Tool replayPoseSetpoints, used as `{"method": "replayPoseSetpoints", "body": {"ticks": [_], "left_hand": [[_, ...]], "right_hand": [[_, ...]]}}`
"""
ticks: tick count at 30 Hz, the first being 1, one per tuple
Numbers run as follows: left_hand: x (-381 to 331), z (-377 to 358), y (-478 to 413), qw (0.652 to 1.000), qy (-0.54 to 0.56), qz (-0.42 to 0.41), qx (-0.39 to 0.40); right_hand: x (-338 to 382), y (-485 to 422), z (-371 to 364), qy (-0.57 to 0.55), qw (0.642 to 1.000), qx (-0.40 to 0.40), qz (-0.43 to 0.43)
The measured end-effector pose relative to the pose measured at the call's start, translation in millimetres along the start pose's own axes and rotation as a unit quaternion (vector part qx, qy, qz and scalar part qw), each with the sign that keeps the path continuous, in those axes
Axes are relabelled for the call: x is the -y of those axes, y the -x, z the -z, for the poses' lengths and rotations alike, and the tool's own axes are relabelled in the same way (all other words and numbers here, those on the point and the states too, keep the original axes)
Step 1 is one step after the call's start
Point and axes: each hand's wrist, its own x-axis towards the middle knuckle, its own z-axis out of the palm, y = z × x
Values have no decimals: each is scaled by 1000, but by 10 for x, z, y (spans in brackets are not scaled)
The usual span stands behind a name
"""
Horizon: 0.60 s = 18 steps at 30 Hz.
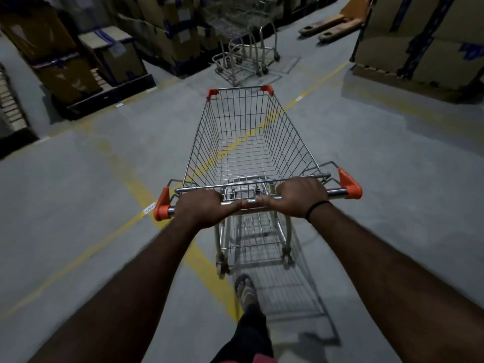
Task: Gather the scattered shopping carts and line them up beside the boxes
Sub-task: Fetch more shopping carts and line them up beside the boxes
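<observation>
Now, left of the cart (251, 137), stacked boxes (112, 56) stand on pallets. The left hand (207, 208) and right hand (301, 197) each curl tightly round the cart's handle (336, 191), thumbs nearly touching. Ahead of the cart stand nested carts (243, 56); farther right, a pallet jack (332, 27).
</observation>
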Motion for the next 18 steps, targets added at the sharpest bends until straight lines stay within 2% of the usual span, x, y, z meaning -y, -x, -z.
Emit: {"method": "replayPoseSetpoints", "body": {"ticks": [18], "left_hand": [[291,606,-3184,999,31,-15,26]], "right_hand": [[-1474,-2891,53,5,1000,-10,-12]]}}
